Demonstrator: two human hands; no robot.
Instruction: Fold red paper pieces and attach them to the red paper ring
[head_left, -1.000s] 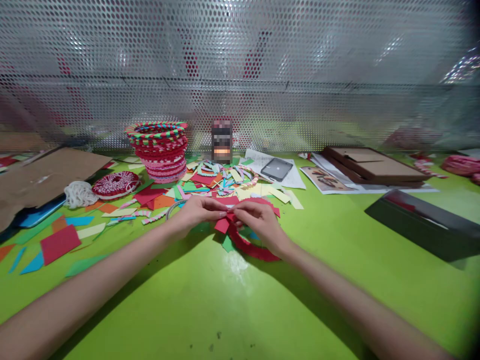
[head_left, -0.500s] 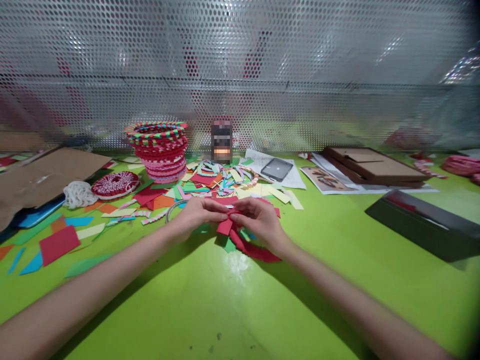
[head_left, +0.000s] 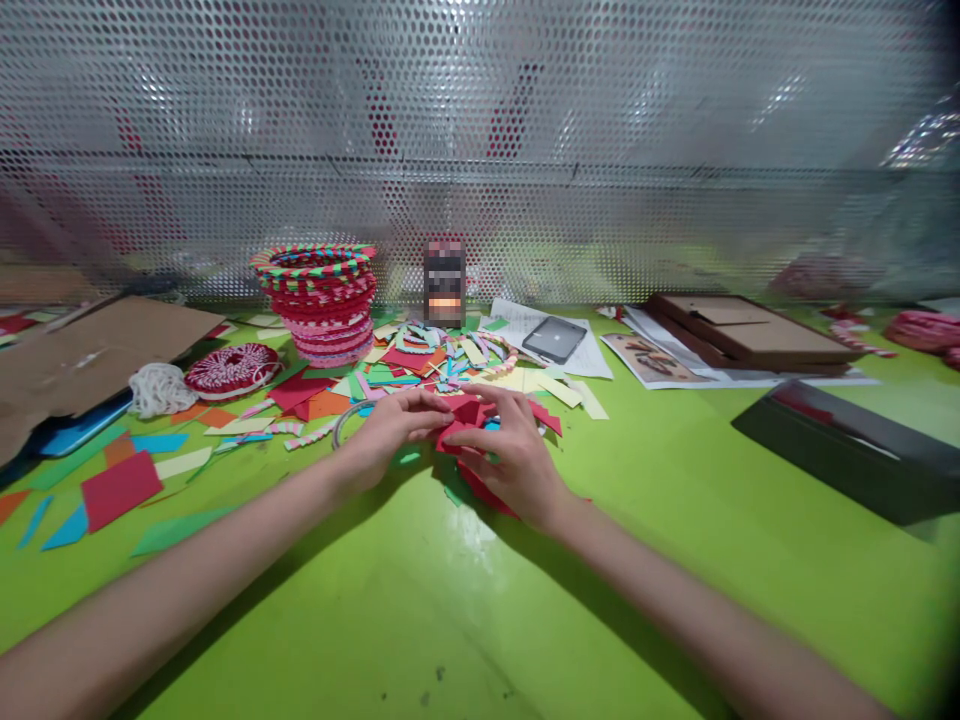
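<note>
Pinching folded red paper strip (head_left: 459, 432), creased, both hands' fingers (head_left: 420, 412)

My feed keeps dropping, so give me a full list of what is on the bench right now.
folded red paper piece: one, red, between both hands
loose cut paper scraps: many, mixed colours, behind the hands
stack of woven paper rings: one, red, pink and green, back left
flat red-and-white woven disc: one, left
white cord bundle: one, left
brown cardboard sheet: one, far left
grey tablet: one, on papers, back centre
brown flat boxes: stacked, back right
dark tray: one, right
green table: one
left hand: on the red piece
right hand: on the red piece
</note>
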